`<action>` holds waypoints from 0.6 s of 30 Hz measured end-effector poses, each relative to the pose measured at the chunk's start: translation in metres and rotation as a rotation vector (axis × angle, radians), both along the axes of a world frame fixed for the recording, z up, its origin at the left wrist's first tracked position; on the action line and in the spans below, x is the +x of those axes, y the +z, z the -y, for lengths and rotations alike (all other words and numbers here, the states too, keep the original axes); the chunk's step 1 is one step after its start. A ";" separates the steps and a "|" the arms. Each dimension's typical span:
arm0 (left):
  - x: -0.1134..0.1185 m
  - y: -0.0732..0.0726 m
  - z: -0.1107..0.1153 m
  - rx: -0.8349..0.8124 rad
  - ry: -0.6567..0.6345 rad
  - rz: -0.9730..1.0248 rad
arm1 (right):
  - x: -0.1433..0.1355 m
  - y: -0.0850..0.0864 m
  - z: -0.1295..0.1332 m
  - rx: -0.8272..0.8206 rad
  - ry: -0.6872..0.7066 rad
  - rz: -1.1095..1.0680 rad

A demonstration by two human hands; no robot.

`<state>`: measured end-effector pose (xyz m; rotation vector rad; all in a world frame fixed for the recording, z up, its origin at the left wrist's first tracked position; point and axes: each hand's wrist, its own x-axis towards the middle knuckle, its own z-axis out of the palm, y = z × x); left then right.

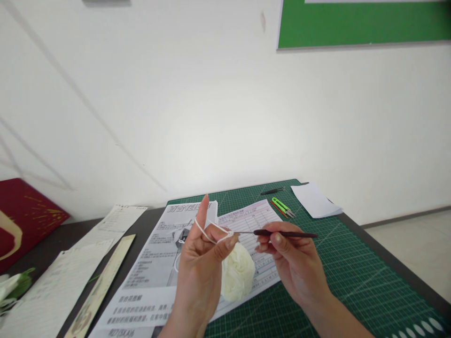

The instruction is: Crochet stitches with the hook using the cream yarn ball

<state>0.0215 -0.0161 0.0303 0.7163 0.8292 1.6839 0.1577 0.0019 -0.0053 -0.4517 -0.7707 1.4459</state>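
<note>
Between thumb and fingers, my left hand [202, 263] pinches a small piece of white crochet work [229, 234]. Its index finger points up with white yarn [202, 228] looped round it. My right hand [294, 256] grips a crochet hook [285, 234] by its dark handle, the thin metal shaft pointing left. The hook's tip meets the white stitches at my left fingertips. A ball of cream yarn [238, 272] rests below and between my hands, on the printed sheets.
Printed sheets [141, 281] lie over a green cutting mat [352, 277]. Green thread snips [281, 205], dark tweezers [271, 191] and white paper [314, 199] are towards the back. Left are a long bookmark-like strip [105, 286], handwritten pages [59, 286], a white flower [10, 286] and a red folder [31, 216].
</note>
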 end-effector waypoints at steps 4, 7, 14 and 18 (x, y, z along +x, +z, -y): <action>-0.001 -0.001 -0.001 0.002 -0.001 -0.005 | 0.001 0.000 0.000 0.000 0.010 -0.001; -0.002 -0.002 0.000 0.014 -0.010 -0.011 | 0.002 0.000 0.000 -0.004 0.022 -0.001; -0.004 0.003 0.003 0.015 -0.041 -0.019 | 0.006 0.003 -0.001 0.044 0.002 0.023; -0.003 0.007 0.005 -0.004 -0.053 0.003 | 0.009 0.004 -0.002 0.174 -0.043 0.098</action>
